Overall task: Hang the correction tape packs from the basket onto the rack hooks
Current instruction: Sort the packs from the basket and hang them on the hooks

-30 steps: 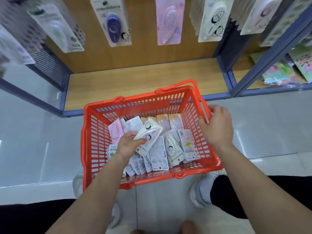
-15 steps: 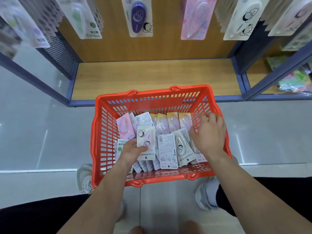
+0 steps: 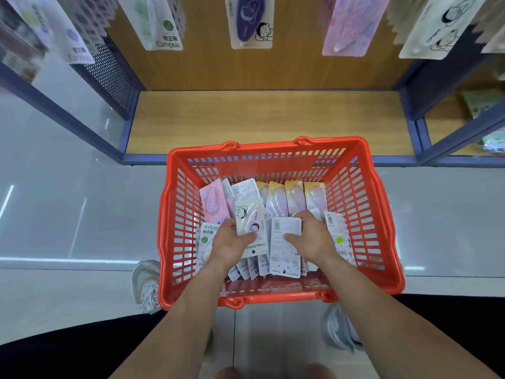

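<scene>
Where a wooden rack (image 3: 267, 119) hung with packs fills the top, a red basket (image 3: 273, 144) sits on the floor below, holding loose correction tape packs (image 3: 295, 198). The left hand (image 3: 229, 247) pinches a cartoon pack (image 3: 250, 218), thumb on its front. The right hand (image 3: 311, 239) pinches a face-down pack (image 3: 285, 250) (barcode side up). Gripping each by its near end should leave the far end free for a hook.

Basket (image 3: 273, 144) open above, packs (image 3: 296, 198) crowding its floor, hung packs (image 3: 251, 23) seemingly overhead.
</scene>
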`<control>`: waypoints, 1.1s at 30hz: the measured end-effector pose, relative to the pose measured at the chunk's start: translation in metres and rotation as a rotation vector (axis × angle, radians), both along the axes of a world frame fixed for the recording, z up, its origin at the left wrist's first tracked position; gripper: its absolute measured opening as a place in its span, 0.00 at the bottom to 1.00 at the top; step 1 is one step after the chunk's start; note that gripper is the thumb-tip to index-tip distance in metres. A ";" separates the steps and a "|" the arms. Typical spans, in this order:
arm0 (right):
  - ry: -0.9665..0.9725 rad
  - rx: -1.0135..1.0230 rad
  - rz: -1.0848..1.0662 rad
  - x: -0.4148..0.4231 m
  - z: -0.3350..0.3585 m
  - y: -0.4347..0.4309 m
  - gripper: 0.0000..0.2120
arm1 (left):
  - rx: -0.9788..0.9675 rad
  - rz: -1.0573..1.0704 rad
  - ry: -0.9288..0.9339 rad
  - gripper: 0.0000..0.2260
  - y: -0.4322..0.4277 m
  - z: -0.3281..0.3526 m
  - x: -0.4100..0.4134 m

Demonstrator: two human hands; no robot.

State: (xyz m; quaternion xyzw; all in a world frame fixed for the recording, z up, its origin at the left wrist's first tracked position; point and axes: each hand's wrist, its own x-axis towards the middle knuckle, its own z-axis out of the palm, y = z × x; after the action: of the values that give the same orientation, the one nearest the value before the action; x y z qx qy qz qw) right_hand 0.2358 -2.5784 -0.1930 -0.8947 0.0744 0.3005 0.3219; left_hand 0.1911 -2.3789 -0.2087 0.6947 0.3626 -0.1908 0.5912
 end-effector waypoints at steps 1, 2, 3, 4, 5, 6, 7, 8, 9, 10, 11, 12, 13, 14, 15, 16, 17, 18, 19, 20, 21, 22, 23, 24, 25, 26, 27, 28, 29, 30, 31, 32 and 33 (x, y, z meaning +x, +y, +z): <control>-0.008 0.010 -0.020 0.001 -0.001 -0.003 0.24 | 0.024 -0.010 -0.012 0.19 -0.003 -0.002 0.002; -0.018 0.022 -0.046 0.002 -0.002 -0.005 0.23 | 0.047 -0.022 -0.015 0.20 -0.005 -0.003 0.006; -0.027 0.037 -0.072 0.002 -0.003 -0.008 0.23 | 0.069 -0.036 -0.022 0.22 -0.009 -0.003 0.009; -0.035 0.053 -0.098 0.003 -0.004 -0.010 0.22 | 0.095 -0.051 -0.020 0.24 -0.012 -0.005 0.012; -0.046 0.071 -0.122 0.004 -0.004 -0.013 0.20 | 0.118 -0.066 -0.018 0.26 -0.015 -0.005 0.015; -0.059 0.091 -0.151 0.006 -0.003 -0.015 0.19 | 0.129 -0.077 -0.011 0.26 -0.017 -0.006 0.018; -0.071 0.114 -0.185 0.008 -0.002 -0.016 0.17 | 0.131 -0.084 -0.016 0.26 -0.017 -0.006 0.020; -0.088 0.139 -0.220 0.011 0.000 -0.018 0.15 | 0.136 -0.080 -0.019 0.25 -0.017 -0.005 0.021; -0.110 0.166 -0.250 0.014 0.003 -0.019 0.14 | 0.140 -0.072 -0.022 0.22 -0.015 -0.005 0.023; -0.129 0.198 -0.279 0.017 0.005 -0.020 0.13 | 0.138 -0.058 -0.016 0.20 -0.013 -0.004 0.024; -0.143 0.225 -0.300 0.020 0.007 -0.020 0.14 | 0.129 -0.040 -0.022 0.18 -0.009 -0.002 0.025; -0.154 0.247 -0.313 0.023 0.010 -0.019 0.14 | 0.119 -0.014 -0.032 0.16 -0.004 0.001 0.026; -0.157 0.261 -0.318 0.026 0.012 -0.018 0.14 | 0.110 0.013 -0.048 0.15 0.002 0.005 0.028; -0.154 0.276 -0.324 0.029 0.012 -0.016 0.14 | 0.087 0.048 -0.061 0.13 0.009 0.011 0.029; -0.148 0.292 -0.326 0.031 0.013 -0.013 0.14 | 0.049 0.080 -0.070 0.11 0.015 0.016 0.030; -0.148 0.303 -0.325 0.033 0.013 -0.010 0.13 | -0.001 0.106 -0.073 0.10 0.021 0.019 0.030; -0.148 0.308 -0.313 0.035 0.013 -0.006 0.14 | -0.047 0.121 -0.080 0.09 0.026 0.023 0.029; -0.143 0.316 -0.296 0.037 0.013 -0.001 0.13 | -0.084 0.127 -0.091 0.08 0.029 0.026 0.029; -0.122 0.325 -0.268 0.039 0.012 0.003 0.12 | -0.108 0.117 -0.093 0.08 0.030 0.027 0.027; -0.095 0.334 -0.237 0.039 0.011 0.008 0.10 | -0.131 0.098 -0.093 0.08 0.028 0.026 0.025; -0.067 0.335 -0.207 0.039 0.011 0.012 0.08 | -0.142 0.071 -0.089 0.09 0.026 0.024 0.024; -0.049 0.337 -0.186 0.039 0.011 0.015 0.07 | -0.148 0.034 -0.096 0.10 0.021 0.022 0.022; -0.034 0.336 -0.177 0.039 0.011 0.016 0.07 | -0.145 -0.007 -0.099 0.10 0.016 0.021 0.021; -0.023 0.347 -0.183 0.039 0.010 0.016 0.06 | -0.145 -0.036 -0.099 0.10 0.012 0.018 0.020; -0.013 0.362 -0.195 0.039 0.010 0.016 0.06 | -0.155 -0.055 -0.090 0.09 0.008 0.015 0.019; -0.007 0.380 -0.206 0.039 0.010 0.014 0.08 | -0.175 -0.069 -0.085 0.09 0.005 0.014 0.019; -0.004 0.391 -0.210 0.040 0.011 0.013 0.12 | -0.191 -0.087 -0.083 0.10 0.002 0.013 0.020; 0.002 0.406 -0.220 0.040 0.009 0.011 0.14 | -0.201 -0.104 -0.087 0.12 0.000 0.011 0.021; 0.016 0.417 -0.234 0.039 0.008 0.010 0.15 | -0.198 -0.123 -0.086 0.14 -0.002 0.010 0.024; 0.023 0.432 -0.253 0.039 0.006 0.008 0.15 | -0.196 -0.134 -0.092 0.15 -0.004 0.011 0.026; 0.027 0.444 -0.255 0.038 0.004 0.008 0.15 | -0.186 -0.127 -0.097 0.13 -0.005 0.010 0.028; 0.025 0.454 -0.245 0.038 0.002 0.008 0.14 | -0.174 -0.103 -0.106 0.11 -0.007 0.010 0.030; 0.031 0.452 -0.232 0.037 0.001 0.008 0.11 | -0.160 -0.074 -0.112 0.09 -0.007 0.009 0.031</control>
State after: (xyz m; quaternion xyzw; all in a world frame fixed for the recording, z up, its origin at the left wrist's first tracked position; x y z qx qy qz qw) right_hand 0.2729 -2.5709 -0.1918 -0.7807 0.1123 0.2841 0.5451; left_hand 0.2226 -2.3861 -0.1996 0.6678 0.2866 -0.2019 0.6567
